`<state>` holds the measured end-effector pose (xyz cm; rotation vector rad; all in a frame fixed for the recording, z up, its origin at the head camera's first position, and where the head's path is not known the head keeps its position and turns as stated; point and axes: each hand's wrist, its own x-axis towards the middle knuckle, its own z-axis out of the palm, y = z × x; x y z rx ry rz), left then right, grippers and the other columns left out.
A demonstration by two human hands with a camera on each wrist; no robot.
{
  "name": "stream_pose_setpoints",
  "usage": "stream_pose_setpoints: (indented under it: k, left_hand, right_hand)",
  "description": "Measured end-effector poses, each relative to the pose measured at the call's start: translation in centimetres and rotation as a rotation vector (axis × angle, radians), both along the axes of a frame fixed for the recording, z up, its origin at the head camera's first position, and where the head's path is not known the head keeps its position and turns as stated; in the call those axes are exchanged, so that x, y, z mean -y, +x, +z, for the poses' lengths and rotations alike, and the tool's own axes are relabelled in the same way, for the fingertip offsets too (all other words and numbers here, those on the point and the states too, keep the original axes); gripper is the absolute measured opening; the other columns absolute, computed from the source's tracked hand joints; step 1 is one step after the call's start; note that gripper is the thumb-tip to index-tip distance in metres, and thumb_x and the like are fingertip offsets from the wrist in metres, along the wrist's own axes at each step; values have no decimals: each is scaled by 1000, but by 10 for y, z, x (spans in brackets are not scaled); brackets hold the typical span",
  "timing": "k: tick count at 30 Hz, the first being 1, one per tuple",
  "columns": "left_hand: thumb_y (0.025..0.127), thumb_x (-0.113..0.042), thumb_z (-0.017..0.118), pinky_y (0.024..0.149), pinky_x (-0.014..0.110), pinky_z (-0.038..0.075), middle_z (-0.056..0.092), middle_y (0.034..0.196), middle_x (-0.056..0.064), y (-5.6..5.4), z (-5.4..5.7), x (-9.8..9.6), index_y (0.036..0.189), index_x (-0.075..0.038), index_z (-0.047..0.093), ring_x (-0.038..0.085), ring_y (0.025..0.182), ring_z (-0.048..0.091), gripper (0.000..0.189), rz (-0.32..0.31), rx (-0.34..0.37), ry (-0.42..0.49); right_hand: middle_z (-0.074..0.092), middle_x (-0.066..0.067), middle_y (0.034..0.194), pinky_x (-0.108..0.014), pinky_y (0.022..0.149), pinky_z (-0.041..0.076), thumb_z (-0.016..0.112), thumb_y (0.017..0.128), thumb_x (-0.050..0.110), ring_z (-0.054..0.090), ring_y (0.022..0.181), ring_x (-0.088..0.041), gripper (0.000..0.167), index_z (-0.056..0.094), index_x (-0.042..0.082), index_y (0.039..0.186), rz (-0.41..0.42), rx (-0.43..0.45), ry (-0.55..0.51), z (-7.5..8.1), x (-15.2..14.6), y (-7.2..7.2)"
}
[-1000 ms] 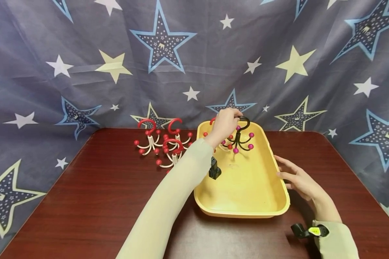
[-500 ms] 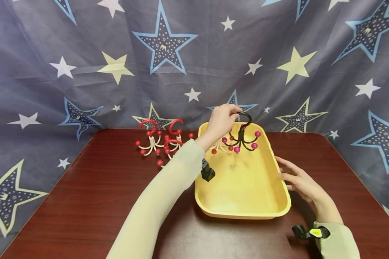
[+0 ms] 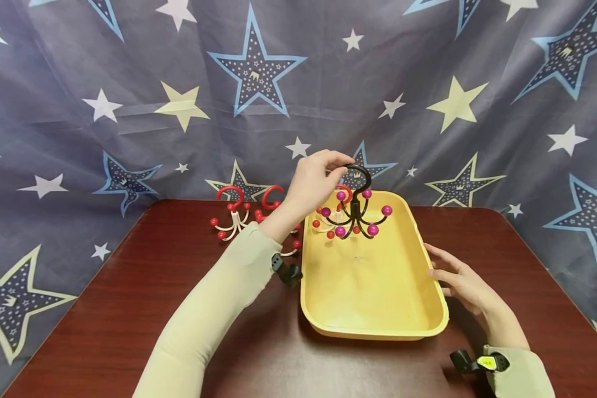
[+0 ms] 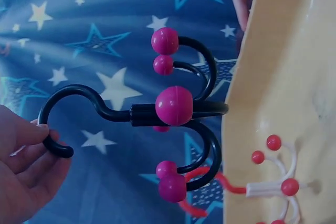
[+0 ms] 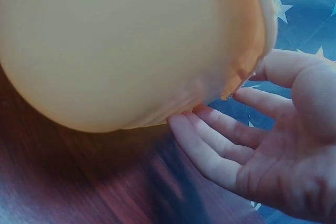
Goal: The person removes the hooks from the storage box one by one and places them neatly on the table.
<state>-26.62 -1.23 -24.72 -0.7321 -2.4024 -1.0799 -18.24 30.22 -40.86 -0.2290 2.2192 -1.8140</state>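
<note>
My left hand [image 3: 310, 179] pinches the hook end of a black multi-arm hook hanger [image 3: 355, 209] between thumb and fingers. Its curved arms end in magenta balls, and it hangs over the far part of a yellow plastic tub [image 3: 378, 287]. Inside the tub, behind it, stands a white hook hanger [image 4: 265, 188] with a red hook and red balls. At the tub's right side, my right hand [image 3: 470, 287] touches the wall with nearly straight fingers [image 5: 202, 148], as the right wrist view shows.
Left of the tub, several white hangers [image 3: 236, 218] with red hooks stand on the dark red wooden table [image 3: 144, 265], partly hidden by my left arm. A grey curtain [image 3: 328, 99] with stars hangs behind the table's far edge.
My left hand has lifted the black hanger from within the tub and carried it left and toward me. The right hand has stayed at the tub's side.
</note>
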Motion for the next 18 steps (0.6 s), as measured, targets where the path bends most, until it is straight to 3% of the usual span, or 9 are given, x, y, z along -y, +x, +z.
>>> stream_pose_setpoints:
  k: [10, 18]
  left_hand:
    - [85, -11, 61, 71, 22, 48, 68, 97, 0, 15, 13, 54, 99, -13, 70, 9, 81, 64, 16, 37, -76, 69]
    - [84, -9, 62, 65, 22, 46, 68, 94, 3, 24, 17, 102, 98, -11, 70, 10, 75, 62, 16, 141, -143, 70]
  right_hand:
    - [53, 5, 109, -36, 72, 52, 51, 92, 14, 60, 93, -8, 64, 17, 9, 145, 3, -12, 31, 4, 0, 1]
    - [53, 4, 108, -35, 69, 53, 49, 92, 10, 61, 91, -10, 61, 18, 11, 145, 30, -17, -22, 1, -1, 0]
